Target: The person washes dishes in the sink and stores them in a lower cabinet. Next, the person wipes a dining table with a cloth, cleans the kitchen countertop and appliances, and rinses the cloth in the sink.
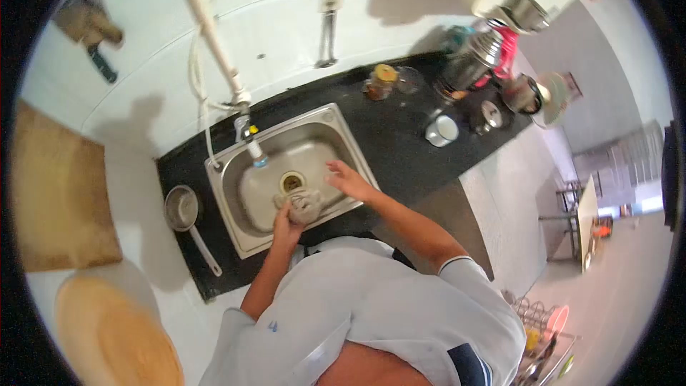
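Observation:
My left hand [287, 229] is closed around a crumpled greyish cloth [306, 206], held over the near side of the steel sink [232, 196]. Its exact kind is hard to make out. To the right of it, my right hand [348, 180] hovers over the sink with fingers apart and nothing in them. The drain [291, 182] shows in the basin, just beyond the cloth. Above the basin's far left part is the faucet [250, 139], with a blue-tipped spout; I cannot tell whether water runs.
A long-handled strainer or pan [182, 209] lies left of the sink. On the dark counter [407, 171] to the right stand a white mug [441, 131], a yellow-lidded jar [382, 82] and several metal pots. A wooden board [64, 193] hangs at left.

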`<state>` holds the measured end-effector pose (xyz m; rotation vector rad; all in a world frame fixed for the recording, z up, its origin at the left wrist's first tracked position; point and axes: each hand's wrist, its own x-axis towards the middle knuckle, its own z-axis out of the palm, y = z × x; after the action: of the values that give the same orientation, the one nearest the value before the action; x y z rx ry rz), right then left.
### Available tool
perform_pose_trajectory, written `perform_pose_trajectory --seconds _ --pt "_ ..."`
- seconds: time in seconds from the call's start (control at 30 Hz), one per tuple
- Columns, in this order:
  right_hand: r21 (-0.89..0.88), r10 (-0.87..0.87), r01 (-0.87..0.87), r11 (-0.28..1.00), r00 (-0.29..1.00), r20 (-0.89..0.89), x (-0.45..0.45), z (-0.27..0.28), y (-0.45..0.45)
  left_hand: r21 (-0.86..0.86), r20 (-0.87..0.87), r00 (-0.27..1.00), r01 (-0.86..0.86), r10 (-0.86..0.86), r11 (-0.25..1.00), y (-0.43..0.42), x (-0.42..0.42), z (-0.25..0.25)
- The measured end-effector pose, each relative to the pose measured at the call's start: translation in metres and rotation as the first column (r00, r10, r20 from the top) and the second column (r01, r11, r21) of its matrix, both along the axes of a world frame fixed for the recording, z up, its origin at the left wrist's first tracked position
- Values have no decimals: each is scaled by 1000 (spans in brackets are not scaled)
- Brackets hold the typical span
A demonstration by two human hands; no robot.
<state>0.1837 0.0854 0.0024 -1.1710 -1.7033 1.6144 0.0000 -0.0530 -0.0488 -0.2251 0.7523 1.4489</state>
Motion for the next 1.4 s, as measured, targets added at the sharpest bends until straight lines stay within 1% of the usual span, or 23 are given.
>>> perform_pose_trajectory --seconds 0.17,0.23,0.27,0.33,0.4,0.47,0.5,0.57,0.6,0.63,0.67,0.7,0.73,0.8,0.87,0.97,1.03,1.13,1.17,1.23,1.27,1.3,1.4 --pt "-76 380 -375 924 922 71 -46 -39 -14 38 -11 1000 -16 17 999 5 1 -6" --pt "-194 290 -266 944 951 109 -61 -43 -9 -48 28 989 -141 142 989 2 -8 -22" --pt "-2 267 -274 962 936 229 -65 -43 -6 -55 23 990 -139 141 989 -3 -16 -29" --pt "-38 220 -217 975 950 220 -71 -57 -1 -176 154 971 -156 184 972 -2 -24 -35" --pt "-60 134 -124 990 966 219 -73 -63 3 -141 94 990 -93 106 986 9 -21 -24" --pt "178 10 -14 984 1000 26 -73 -54 -12 -61 -121 992 -26 19 998 19 -15 -31" --pt "181 -21 14 983 999 35 -63 -43 -14 -58 -112 994 5 -12 998 29 -9 -29" --pt "269 119 -154 951 983 142 -39 -19 -17 36 -194 956 231 -220 972 53 8 -5" --pt "402 -51 -1 916 991 120 -25 -29 -12 79 -151 960 252 -238 965 65 20 19" --pt "116 -184 179 977 982 34 -7 -26 -8 84 -151 957 263 -248 961 80 32 33" --pt "-193 -328 320 928 944 -15 12 -23 -3 30 -453 820 405 -349 914 96 42 44" --pt "-198 -479 470 860 878 3 24 -6 0 -69 -701 584 515 -409 854 113 49 50" --pt "-193 -596 576 795 800 -67 40 -15 2 -71 -705 577 521 -412 851 133 55 44" --pt "-316 -706 644 697 693 -146 69 3 2 -41 -959 221 504 -175 863 179 68 27" --pt "-342 -740 667 662 654 -156 91 -3 -2 -46 -905 360 447 -226 894 236 80 36" --pt "-401 -791 695 596 594 -145 108 -4 -13 -2 -955 262 459 -137 888 314 96 41" --pt "-433 -808 700 568 575 -129 118 -4 -21 123 -933 -267 395 241 911 361 107 8" --pt "-475 -835 702 531 529 -150 130 -9 -25 6 -920 -372 308 126 951 401 124 -8" --pt "-484 -843 709 513 521 -132 134 -10 -24 6 -918 -375 302 125 953 409 125 -8" --pt "-498 -854 716 489 508 -109 141 -14 -17 -178 -982 -30 467 -186 866 420 126 -9" --pt "-474 -844 723 502 529 -85 144 -17 -14 -111 -987 -156 455 -44 884 431 125 -41" --pt "-450 -835 732 511 547 -58 147 -20 -12 -118 -986 -157 463 -49 878 430 124 -40" --pt "-392 -827 745 539 557 -78 144 -23 5 -19 -999 33 523 -43 852 412 119 -17"
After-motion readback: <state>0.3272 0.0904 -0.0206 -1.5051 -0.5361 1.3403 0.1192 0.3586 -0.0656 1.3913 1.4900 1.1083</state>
